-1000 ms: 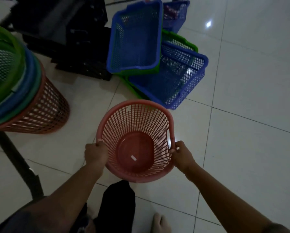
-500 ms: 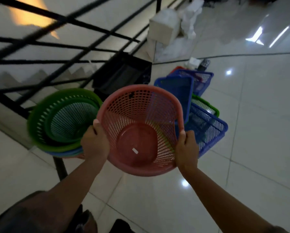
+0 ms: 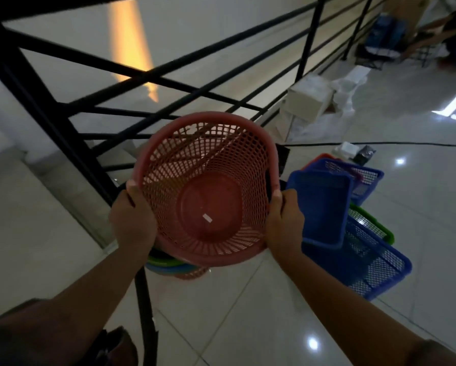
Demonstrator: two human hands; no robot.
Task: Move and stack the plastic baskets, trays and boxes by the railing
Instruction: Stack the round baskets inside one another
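A round pink mesh basket (image 3: 208,191) is held up in the air, mouth tilted toward me. My left hand (image 3: 132,217) grips its rim on the left and my right hand (image 3: 283,220) grips the rim on the right. Directly beneath it peeks the stack of round baskets (image 3: 174,268), showing green, blue and pink rims, mostly hidden by the held basket. The black railing (image 3: 63,128) runs just behind and to the left.
Rectangular blue baskets (image 3: 324,207) (image 3: 374,265), with a green one (image 3: 369,225) among them, lie in a heap on the tiled floor at right. Farther back stand white boxes (image 3: 308,101) and plastic wrap. A railing post (image 3: 145,307) rises near my left arm.
The pink basket was lifted from the floor and carried left, now hanging over the stack of round baskets by the railing. Both hands kept their grip on its rim.
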